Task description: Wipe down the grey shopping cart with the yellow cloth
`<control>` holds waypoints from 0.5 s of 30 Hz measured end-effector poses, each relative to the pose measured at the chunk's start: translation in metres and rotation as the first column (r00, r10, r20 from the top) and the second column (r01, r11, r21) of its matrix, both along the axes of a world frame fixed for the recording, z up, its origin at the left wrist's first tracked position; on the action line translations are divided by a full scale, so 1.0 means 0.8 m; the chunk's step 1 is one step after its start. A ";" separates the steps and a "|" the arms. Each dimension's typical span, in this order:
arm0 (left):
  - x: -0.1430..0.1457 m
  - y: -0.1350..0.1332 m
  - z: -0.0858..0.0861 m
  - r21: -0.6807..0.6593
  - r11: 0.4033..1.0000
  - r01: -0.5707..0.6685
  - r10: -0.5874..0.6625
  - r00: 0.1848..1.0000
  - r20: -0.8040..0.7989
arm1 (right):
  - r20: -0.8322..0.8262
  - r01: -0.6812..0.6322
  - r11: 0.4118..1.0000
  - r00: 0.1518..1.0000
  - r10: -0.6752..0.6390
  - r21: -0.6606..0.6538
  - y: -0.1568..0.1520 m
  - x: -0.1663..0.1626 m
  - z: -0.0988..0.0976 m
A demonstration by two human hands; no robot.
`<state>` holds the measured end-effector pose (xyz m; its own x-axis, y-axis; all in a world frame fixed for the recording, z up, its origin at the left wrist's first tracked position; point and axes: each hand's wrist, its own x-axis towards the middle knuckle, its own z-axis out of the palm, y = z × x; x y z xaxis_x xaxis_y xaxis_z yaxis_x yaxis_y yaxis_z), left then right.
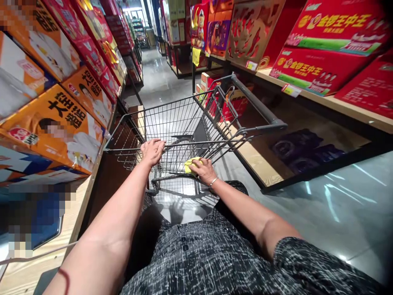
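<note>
A grey wire shopping cart stands sideways in front of me, its handle off to the right. My left hand is closed over the top rail of the near side. Lower down, my right hand presses a yellow cloth against the wire side of the cart. The fingers lie over the cloth and hide part of it. A bracelet circles my right wrist. Through the wires I see the floor and a dark flap panel near the handle end.
Orange boxes are stacked on the left shelf, close to the cart's front. Red boxes fill the right shelf, with dark purple packs below. The low shelf's black edge juts near the cart. A tiled aisle runs ahead.
</note>
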<state>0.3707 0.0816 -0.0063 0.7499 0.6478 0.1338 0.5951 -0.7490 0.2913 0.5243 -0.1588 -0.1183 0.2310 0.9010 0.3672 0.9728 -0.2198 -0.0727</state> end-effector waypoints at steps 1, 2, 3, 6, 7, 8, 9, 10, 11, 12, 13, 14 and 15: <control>0.000 0.000 0.002 0.000 1.000 -0.005 0.005 1.000 -0.018 | 0.023 0.031 0.998 0.999 -0.032 0.055 -0.011 0.015 0.018; 0.001 0.000 0.003 0.004 1.000 -0.010 0.010 1.000 -0.030 | 0.050 0.081 0.989 0.995 -0.088 0.125 -0.025 0.032 0.039; 0.002 -0.002 0.005 0.011 1.000 -0.012 0.012 0.999 -0.033 | 0.075 0.143 0.968 0.984 -0.161 0.205 -0.041 0.051 0.060; 0.009 -0.016 0.007 0.044 0.999 0.009 -0.009 1.000 -0.020 | 0.101 0.339 0.838 0.903 -0.416 0.427 -0.086 0.102 0.124; 0.013 -0.023 0.007 0.059 0.997 0.041 -0.040 0.999 -0.020 | 0.091 0.390 0.789 0.870 -0.484 0.474 -0.096 0.114 0.141; 0.018 -0.032 0.008 0.070 0.994 0.083 -0.081 0.996 -0.027 | 0.077 0.430 0.747 0.841 -0.536 0.507 -0.102 0.122 0.153; 0.024 -0.041 0.008 0.079 0.988 0.130 -0.127 0.991 -0.037 | 0.063 0.459 0.721 0.821 -0.567 0.520 -0.103 0.125 0.162; 0.029 -0.050 0.008 0.082 0.981 0.173 -0.170 0.984 -0.047 | 0.051 0.475 0.715 0.815 -0.577 0.513 -0.098 0.121 0.165; 0.034 -0.058 0.008 0.081 0.975 0.206 -0.202 0.978 -0.053 | 0.044 0.476 0.732 0.824 -0.565 0.486 -0.089 0.113 0.165; 0.038 -0.064 0.008 0.081 0.971 0.224 -0.220 0.974 -0.055 | 0.039 0.464 0.769 0.846 -0.532 0.440 -0.076 0.099 0.161; 0.041 -0.069 0.008 0.082 0.970 0.231 -0.227 0.972 -0.055 | 0.030 0.442 0.814 0.873 -0.487 0.377 -0.060 0.082 0.156; 0.043 -0.071 0.008 0.086 0.969 0.232 -0.228 0.972 -0.054 | 0.015 0.409 0.860 0.901 -0.434 0.306 -0.041 0.062 0.150; 0.043 -0.071 0.007 0.092 0.968 0.234 -0.229 0.972 -0.053 | -0.008 0.379 0.894 0.922 -0.388 0.238 -0.022 0.042 0.145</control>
<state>0.4051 0.0246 -0.0008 0.8842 0.4414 0.1530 0.4122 -0.8913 0.1888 0.5577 -0.1765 -0.0027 0.5228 0.6345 0.5692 0.8196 -0.5577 -0.1311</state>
